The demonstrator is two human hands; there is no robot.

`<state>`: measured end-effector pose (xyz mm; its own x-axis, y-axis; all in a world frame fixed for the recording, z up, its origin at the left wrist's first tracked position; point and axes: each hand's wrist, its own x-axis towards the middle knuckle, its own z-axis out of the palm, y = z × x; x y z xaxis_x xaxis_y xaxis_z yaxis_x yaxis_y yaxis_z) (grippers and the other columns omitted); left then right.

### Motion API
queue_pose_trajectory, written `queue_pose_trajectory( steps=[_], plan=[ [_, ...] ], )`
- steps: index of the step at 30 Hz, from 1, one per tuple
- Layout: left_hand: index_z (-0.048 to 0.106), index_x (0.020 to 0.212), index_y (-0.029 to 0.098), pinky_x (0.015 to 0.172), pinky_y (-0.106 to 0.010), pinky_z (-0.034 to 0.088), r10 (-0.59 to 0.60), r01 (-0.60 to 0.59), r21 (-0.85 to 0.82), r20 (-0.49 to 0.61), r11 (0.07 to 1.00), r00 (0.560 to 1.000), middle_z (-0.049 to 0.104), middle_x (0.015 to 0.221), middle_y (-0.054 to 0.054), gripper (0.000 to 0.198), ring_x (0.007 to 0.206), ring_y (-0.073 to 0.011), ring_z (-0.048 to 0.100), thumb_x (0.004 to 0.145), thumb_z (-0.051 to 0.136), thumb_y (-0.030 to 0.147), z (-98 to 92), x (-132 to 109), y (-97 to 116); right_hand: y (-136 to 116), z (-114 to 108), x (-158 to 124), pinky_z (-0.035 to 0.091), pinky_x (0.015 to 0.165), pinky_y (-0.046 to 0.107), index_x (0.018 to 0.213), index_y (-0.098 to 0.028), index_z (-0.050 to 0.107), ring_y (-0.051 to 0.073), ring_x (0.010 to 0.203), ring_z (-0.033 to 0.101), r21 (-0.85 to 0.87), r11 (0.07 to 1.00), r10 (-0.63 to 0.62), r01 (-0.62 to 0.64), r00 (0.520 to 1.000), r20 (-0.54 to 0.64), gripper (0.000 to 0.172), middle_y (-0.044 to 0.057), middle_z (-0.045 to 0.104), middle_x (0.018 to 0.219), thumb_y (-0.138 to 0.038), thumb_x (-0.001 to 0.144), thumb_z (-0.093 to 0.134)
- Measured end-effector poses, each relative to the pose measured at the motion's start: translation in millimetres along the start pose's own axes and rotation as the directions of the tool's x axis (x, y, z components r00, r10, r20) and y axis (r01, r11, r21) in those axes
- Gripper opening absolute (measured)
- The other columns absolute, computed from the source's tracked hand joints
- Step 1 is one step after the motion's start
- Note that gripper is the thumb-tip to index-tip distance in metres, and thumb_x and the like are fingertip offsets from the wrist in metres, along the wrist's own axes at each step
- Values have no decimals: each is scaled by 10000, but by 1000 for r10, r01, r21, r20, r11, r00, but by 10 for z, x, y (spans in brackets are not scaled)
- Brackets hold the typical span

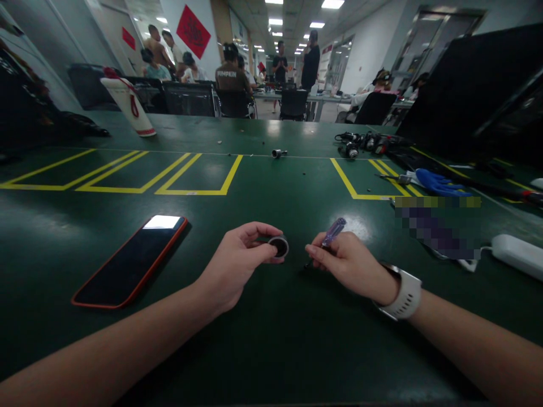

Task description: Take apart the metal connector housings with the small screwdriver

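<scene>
Grey-rimmed round part (282,246), dark inside, and purple-handled screwdriver (334,230).

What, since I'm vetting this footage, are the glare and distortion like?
In the head view, probable glare whitens the far end of the smartphone, and a pale sheen lies on the green tabletop beyond the right hand; also in the head view, the white bottle leans, likely lens distortion.

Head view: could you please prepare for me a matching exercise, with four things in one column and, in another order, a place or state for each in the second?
Things:
1. phone
2. screwdriver
3. round part
4. watch

Places or states:
A. in the left hand
B. worn, pale in colour
C. in the right hand
D. flat on the table

Pairs: 1-D; 2-C; 3-A; 4-B
</scene>
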<state>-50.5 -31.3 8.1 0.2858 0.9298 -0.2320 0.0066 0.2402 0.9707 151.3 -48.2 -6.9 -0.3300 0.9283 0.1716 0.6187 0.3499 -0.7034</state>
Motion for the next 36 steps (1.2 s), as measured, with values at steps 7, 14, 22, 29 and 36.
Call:
queue_pose_trajectory(
  steps=[7,14,22,29,36],
  plan=[
    [680,923,186,760,-300,554,-15,15,-62,1,998,1000,698,967,-48,218,865,-173,652,711,663,140,17,-12,25,109,67,90,442,451,207,699,-143,547,90,458,552,527,774,343,-349,932,114,231,-9,588,541,-332,831,555],
    [687,988,209,784,-316,546,-16,16,-57,4,998,1000,715,984,-46,283,857,-176,665,707,689,176,7,-12,-4,-17,50,42,485,478,210,721,-148,597,98,526,594,840,529,256,-122,967,-21,215,8,640,607,-344,812,605],
    [680,994,171,790,-303,526,-22,24,-35,42,999,999,735,888,-44,327,805,-161,675,672,725,195,45,-36,12,-216,77,-172,522,679,279,887,-191,647,135,760,645,74,913,-361,401,879,-312,106,29,695,820,-145,852,559],
    [679,934,159,738,-278,522,28,-29,29,31,999,999,730,882,-42,280,773,-147,669,662,733,202,81,-55,6,-212,106,-163,529,697,284,934,-159,614,145,779,646,-117,861,-507,495,817,-272,116,64,693,860,-116,847,549],
    [677,906,162,752,-297,526,106,-113,119,61,986,992,732,872,-42,203,808,-170,678,709,678,208,63,-52,-30,-229,138,-162,526,689,275,918,-133,607,144,769,638,-197,831,-555,520,799,-233,91,81,688,848,-112,857,542]
  ],
)
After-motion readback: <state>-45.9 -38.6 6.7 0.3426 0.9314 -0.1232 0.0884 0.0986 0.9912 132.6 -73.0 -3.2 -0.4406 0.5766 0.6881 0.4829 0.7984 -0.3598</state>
